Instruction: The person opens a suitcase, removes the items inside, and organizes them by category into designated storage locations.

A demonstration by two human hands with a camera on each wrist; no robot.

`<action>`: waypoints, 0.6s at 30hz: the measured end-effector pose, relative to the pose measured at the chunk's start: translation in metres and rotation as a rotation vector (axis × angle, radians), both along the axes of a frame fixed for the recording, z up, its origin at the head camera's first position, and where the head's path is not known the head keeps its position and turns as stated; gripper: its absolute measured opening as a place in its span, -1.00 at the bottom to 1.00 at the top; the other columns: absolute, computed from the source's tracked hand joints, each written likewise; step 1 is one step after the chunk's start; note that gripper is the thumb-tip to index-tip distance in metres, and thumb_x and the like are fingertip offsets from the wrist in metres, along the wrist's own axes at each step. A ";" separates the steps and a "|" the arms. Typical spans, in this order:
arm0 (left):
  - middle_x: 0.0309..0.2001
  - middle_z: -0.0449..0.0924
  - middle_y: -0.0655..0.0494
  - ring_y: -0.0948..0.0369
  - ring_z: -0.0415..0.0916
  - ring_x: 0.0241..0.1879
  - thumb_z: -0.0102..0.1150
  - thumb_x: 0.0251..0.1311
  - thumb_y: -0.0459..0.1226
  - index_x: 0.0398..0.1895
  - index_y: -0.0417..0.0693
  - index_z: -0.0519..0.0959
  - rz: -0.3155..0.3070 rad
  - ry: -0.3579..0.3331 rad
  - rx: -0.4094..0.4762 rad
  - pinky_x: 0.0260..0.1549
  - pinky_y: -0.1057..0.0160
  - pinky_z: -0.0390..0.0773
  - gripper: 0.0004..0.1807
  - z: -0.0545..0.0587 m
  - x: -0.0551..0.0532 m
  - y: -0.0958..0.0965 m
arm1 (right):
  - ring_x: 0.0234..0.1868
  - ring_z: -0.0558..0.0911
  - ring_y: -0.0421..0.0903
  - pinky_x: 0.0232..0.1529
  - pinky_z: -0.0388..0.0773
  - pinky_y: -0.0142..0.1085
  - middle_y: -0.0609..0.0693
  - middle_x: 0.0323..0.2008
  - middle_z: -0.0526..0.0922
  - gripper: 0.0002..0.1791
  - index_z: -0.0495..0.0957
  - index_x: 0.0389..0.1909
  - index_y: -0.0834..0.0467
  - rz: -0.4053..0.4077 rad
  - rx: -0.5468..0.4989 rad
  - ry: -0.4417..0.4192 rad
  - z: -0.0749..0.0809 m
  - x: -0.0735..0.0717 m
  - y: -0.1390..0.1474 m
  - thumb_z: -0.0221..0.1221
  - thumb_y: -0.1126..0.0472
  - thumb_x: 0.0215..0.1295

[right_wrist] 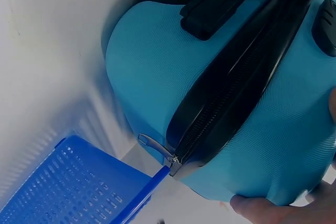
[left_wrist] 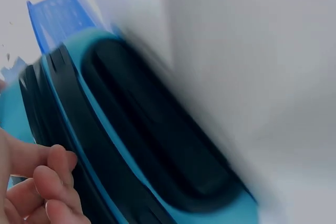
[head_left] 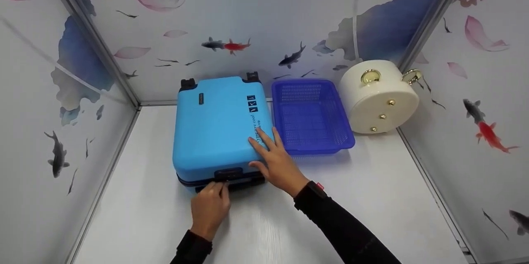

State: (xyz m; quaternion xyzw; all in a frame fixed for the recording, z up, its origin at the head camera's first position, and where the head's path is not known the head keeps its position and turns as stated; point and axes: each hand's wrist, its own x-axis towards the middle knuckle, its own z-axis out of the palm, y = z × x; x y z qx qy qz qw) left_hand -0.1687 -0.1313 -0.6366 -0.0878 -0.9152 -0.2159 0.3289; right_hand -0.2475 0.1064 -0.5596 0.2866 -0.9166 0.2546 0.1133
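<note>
A light blue suitcase [head_left: 219,132] lies flat on the white table, its wheels toward the back wall. At its near side my left hand [head_left: 210,206] pinches a zipper pull on the black zipper band [right_wrist: 226,87], with the fingers curled in the left wrist view. My right hand [head_left: 281,167] rests with spread fingers on the near right corner of the lid. A second zipper pull [right_wrist: 153,144] hangs at the other end of the visible band, beside the basket. A black carry handle [left_wrist: 157,124] runs along the suitcase's side.
Close against the suitcase's right side stands a blue plastic basket [head_left: 316,148]. Right of that is a round cream case [head_left: 376,94] with gold fittings. Printed panels [head_left: 264,20] wall the table at the back and on both sides.
</note>
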 end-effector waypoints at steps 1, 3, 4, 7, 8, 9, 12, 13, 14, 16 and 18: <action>-0.60 0.56 0.10 0.24 0.46 -0.66 0.47 0.33 -0.34 -0.49 -0.12 0.75 0.012 -0.002 0.004 -0.69 0.26 0.37 -0.80 -0.001 0.000 -0.006 | 0.81 -0.10 0.43 0.60 0.41 0.23 -0.01 0.83 0.03 -0.22 0.19 0.78 -0.17 -0.001 0.004 -0.003 0.000 0.000 0.000 0.09 -0.27 0.66; -0.61 0.53 0.11 0.25 0.42 -0.67 0.45 0.34 -0.34 -0.50 -0.12 0.74 0.033 -0.010 0.007 -0.70 0.28 0.32 -0.79 -0.002 0.002 -0.017 | 0.81 -0.11 0.42 0.60 0.44 0.20 -0.01 0.83 0.02 -0.21 0.19 0.78 -0.17 -0.001 0.007 -0.009 0.000 0.000 0.001 0.08 -0.28 0.66; -0.61 0.54 0.11 0.24 0.42 -0.68 0.44 0.35 -0.34 -0.49 -0.13 0.75 0.042 -0.015 0.010 -0.71 0.27 0.33 -0.79 -0.003 0.002 -0.023 | 0.82 -0.11 0.42 0.59 0.44 0.19 -0.02 0.83 0.02 -0.21 0.19 0.78 -0.17 -0.002 0.006 -0.013 0.000 0.000 0.001 0.09 -0.28 0.66; -0.55 0.64 0.07 0.18 0.54 -0.63 0.43 0.38 -0.33 -0.42 -0.15 0.80 0.076 -0.044 0.033 -0.68 0.19 0.46 -0.83 -0.004 0.005 -0.038 | 0.82 -0.12 0.40 0.59 0.45 0.19 -0.03 0.83 0.02 -0.21 0.19 0.78 -0.17 -0.005 0.002 -0.023 -0.001 0.000 0.002 0.10 -0.27 0.65; -0.52 0.68 0.05 0.15 0.58 -0.60 0.42 0.39 -0.33 -0.39 -0.16 0.81 0.092 -0.058 0.046 -0.66 0.16 0.50 -0.84 -0.004 0.006 -0.043 | 0.82 -0.12 0.40 0.59 0.45 0.19 -0.04 0.83 0.02 -0.21 0.20 0.77 -0.18 -0.004 -0.001 -0.026 -0.001 0.000 0.002 0.10 -0.27 0.65; -0.49 0.72 0.04 0.14 0.63 -0.56 0.41 0.39 -0.33 -0.36 -0.16 0.82 0.112 -0.070 0.066 -0.64 0.14 0.54 -0.86 -0.004 0.008 -0.049 | 0.82 -0.12 0.40 0.58 0.46 0.19 -0.04 0.83 0.02 -0.21 0.19 0.77 -0.18 -0.004 -0.001 -0.029 -0.001 0.000 0.002 0.10 -0.27 0.65; -0.43 0.77 0.00 0.13 0.65 -0.53 0.39 0.38 -0.37 -0.29 -0.19 0.84 0.175 -0.104 0.130 -0.61 0.14 0.53 -0.90 -0.003 0.012 -0.064 | 0.82 -0.10 0.41 0.57 0.48 0.17 -0.05 0.83 0.03 -0.22 0.19 0.77 -0.20 0.002 0.007 -0.034 -0.001 0.000 0.001 0.10 -0.27 0.66; -0.42 0.77 -0.01 0.13 0.65 -0.53 0.38 0.37 -0.39 -0.27 -0.21 0.85 0.196 -0.110 0.145 -0.60 0.16 0.52 -0.90 -0.003 0.013 -0.069 | 0.82 -0.10 0.41 0.57 0.49 0.16 -0.05 0.83 0.03 -0.22 0.19 0.77 -0.20 0.002 0.008 -0.034 -0.001 -0.001 0.001 0.10 -0.28 0.66; -0.42 0.77 -0.02 0.14 0.64 -0.53 0.37 0.37 -0.40 -0.25 -0.22 0.85 0.214 -0.115 0.158 -0.59 0.18 0.49 -0.89 -0.003 0.014 -0.074 | 0.82 -0.10 0.41 0.57 0.49 0.16 -0.05 0.83 0.02 -0.22 0.18 0.78 -0.21 0.002 0.009 -0.037 -0.001 -0.001 0.001 0.09 -0.28 0.66; -0.44 0.75 -0.03 0.16 0.59 -0.56 0.36 0.37 -0.42 -0.24 -0.24 0.86 0.237 -0.124 0.169 -0.60 0.22 0.43 -0.88 -0.002 0.015 -0.082 | 0.82 -0.11 0.40 0.56 0.50 0.16 -0.06 0.83 0.02 -0.22 0.18 0.78 -0.21 -0.001 0.008 -0.040 0.000 -0.001 0.001 0.09 -0.28 0.66; -0.45 0.75 -0.03 0.17 0.59 -0.55 0.36 0.37 -0.42 -0.23 -0.25 0.86 0.250 -0.127 0.169 -0.58 0.25 0.42 -0.88 -0.002 0.014 -0.088 | 0.83 -0.12 0.37 0.55 0.51 0.15 -0.07 0.83 0.02 -0.22 0.18 0.77 -0.22 -0.005 0.001 -0.044 0.000 -0.001 0.002 0.09 -0.28 0.65</action>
